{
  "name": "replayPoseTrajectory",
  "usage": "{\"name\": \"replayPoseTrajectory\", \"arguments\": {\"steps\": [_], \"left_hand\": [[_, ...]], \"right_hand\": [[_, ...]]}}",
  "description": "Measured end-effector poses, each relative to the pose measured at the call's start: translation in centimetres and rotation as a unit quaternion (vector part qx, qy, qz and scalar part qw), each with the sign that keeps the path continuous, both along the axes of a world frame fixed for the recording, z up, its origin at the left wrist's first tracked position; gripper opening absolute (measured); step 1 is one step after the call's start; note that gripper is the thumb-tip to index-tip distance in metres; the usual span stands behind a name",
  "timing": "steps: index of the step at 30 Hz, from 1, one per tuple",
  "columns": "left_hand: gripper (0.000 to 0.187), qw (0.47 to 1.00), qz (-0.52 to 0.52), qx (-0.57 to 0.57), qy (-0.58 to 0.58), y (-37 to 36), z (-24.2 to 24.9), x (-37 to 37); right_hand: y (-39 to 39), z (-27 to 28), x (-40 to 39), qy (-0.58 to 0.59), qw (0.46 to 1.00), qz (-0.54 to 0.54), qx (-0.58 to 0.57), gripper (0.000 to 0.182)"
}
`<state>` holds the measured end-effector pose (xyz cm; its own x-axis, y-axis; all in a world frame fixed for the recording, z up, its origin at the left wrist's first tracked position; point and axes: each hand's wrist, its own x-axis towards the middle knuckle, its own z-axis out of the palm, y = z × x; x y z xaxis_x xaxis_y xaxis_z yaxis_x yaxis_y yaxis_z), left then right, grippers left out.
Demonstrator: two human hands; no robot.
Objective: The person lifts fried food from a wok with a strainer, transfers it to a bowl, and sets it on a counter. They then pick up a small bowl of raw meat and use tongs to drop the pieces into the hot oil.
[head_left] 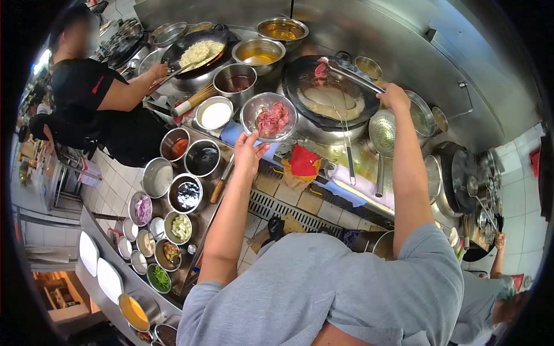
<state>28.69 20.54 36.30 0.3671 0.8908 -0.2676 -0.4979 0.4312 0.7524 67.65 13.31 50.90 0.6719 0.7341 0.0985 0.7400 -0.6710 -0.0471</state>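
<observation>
My left hand grips the near rim of a small metal bowl with slices of raw meat in it. In my right hand is a pair of metal tongs, reaching left over the wok. A reddish piece of meat is at the tips of the tongs, above the wok's far left side. Cloudy liquid lies in the wok. A wire skimmer rests across it, its dark handle pointing toward me.
A perforated ladle lies right of the wok. Metal bowls of yellow liquid stand behind left. Several ingredient pots line the left counter. At left, a co-worker stirs a second wok. Another person's arm shows far right.
</observation>
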Motion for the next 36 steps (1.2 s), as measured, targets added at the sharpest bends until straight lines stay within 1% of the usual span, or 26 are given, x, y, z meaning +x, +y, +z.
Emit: {"name": "replayPoseTrajectory", "arguments": {"steps": [2,4,6,7,8,9,10,14,16,17,18,19,20,21,22,23,24,25,26,27,29,30,32,33,34,36], "left_hand": [[0.016,1.000,0.006,0.000,-0.001,0.5,-0.5,-1.4],[0.016,1.000,0.020,0.002,-0.002,0.8,-0.8,-2.2],[0.017,1.000,0.011,0.004,-0.007,1.3,-1.3,-2.8],[0.018,1.000,0.014,0.007,-0.003,1.4,-1.3,-2.9],[0.019,1.000,0.018,0.008,0.001,1.5,-1.3,-3.1],[0.015,1.000,0.028,0.000,0.003,1.7,-1.4,-3.2],[0.014,0.999,0.050,-0.008,0.009,1.4,-0.6,-3.3],[0.009,0.999,0.040,0.015,0.024,0.8,1.3,-5.3],[0.013,0.998,0.047,0.013,0.026,0.4,2.1,-6.2],[0.013,0.999,0.040,0.012,0.013,0.8,1.4,-6.5],[0.013,0.999,0.052,0.007,0.017,0.9,1.2,-6.4],[0.013,0.998,0.059,-0.003,0.008,1.0,1.1,-5.9],[0.013,0.997,0.072,-0.013,0.002,1.3,0.9,-5.9],[0.013,0.998,0.062,0.004,0.008,1.6,0.5,-5.7],[0.013,0.999,0.045,0.023,0.014,2.2,0.0,-5.5],[0.013,0.998,0.052,0.022,0.018,2.9,-0.4,-5.4],[0.012,0.997,0.022,0.062,0.039,3.5,-0.8,-4.9],[0.011,0.993,-0.012,0.103,0.057,3.8,-0.9,-4.2],[0.011,0.993,-0.021,0.104,0.054,3.9,-0.7,-3.6],[0.011,0.986,-0.042,0.136,0.084,4.0,-0.3,-3.0],[0.010,0.970,-0.084,0.189,0.128,4.0,0.7,-1.4],[0.010,0.969,-0.096,0.190,0.124,4.1,1.0,-0.6],[0.009,0.963,-0.145,0.194,0.121,4.4,1.5,1.1],[0.008,0.968,-0.143,0.176,0.104,4.4,1.8,2.1],[0.008,0.967,-0.150,0.178,0.103,4.4,1.9,3.0],[0.007,0.990,-0.115,0.078,0.036,4.5,2.1,4.5]], "right_hand": [[0.0,1.7,-1.2,0.032,0.999,-0.005,-0.008,0.036],[0.6,1.9,-1.7,0.027,1.000,-0.007,-0.006,0.034],[1.9,1.1,-1.3,-0.020,0.999,0.018,-0.040,0.034],[3.4,-0.8,0.7,-0.021,0.997,0.006,-0.068,0.036],[3.3,-0.6,0.1,-0.023,0.997,0.000,-0.067,0.036],[3.9,-0.8,-0.9,-0.014,0.996,0.006,-0.087,0.037],[4.0,-0.7,-1.6,-0.004,0.994,0.011,-0.106,0.038],[4.2,-0.6,-1.7,0.001,0.994,0.002,-0.111,0.037],[3.4,1.2,-1.6,-0.020,0.997,0.028,-0.067,0.035],[2.1,3.1,-3.2,-0.055,0.996,0.042,-0.050,0.032],[1.8,3.6,-2.8,-0.088,0.994,0.059,-0.036,0.032],[0.1,5.8,-5.6,-0.101,0.991,0.083,0.025,0.034],[-0.5,7.4,-7.1,-0.094,0.990,0.098,0.020,0.036],[-1.2,8.7,-9.1,-0.117,0.986,0.118,0.021,0.035],[-2.4,9.8,-11.2,-0.145,0.975,0.166,0.027,0.036],[-3.5,10.9,-13.0,-0.162,0.965,0.205,0.009,0.035],[-4.3,11.3,-14.4,-0.161,0.966,0.203,0.008,0.035],[-5.2,11.6,-15.5,-0.184,0.949,0.258,-0.004,0.035],[-5.9,11.8,-16.2,-0.206,0.929,0.308,-0.018,0.035],[-6.4,11.8,-16.6,-0.209,0.932,0.296,-0.021,0.035],[-7.4,11.2,-16.8,-0.272,0.894,0.356,-0.021,0.034],[-7.8,10.8,-16.7,-0.273,0.898,0.344,-0.026,0.034],[-8.6,9.9,-16.2,-0.309,0.883,0.350,-0.044,0.036],[-9.1,9.8,-15.6,-0.280,0.900,0.331,-0.055,0.034],[-9.8,10.0,-14.9,-0.280,0.902,0.325,-0.055,0.034],[-11.0,10.7,-13.3,-0.232,0.926,0.295,-0.034,0.031]]}}
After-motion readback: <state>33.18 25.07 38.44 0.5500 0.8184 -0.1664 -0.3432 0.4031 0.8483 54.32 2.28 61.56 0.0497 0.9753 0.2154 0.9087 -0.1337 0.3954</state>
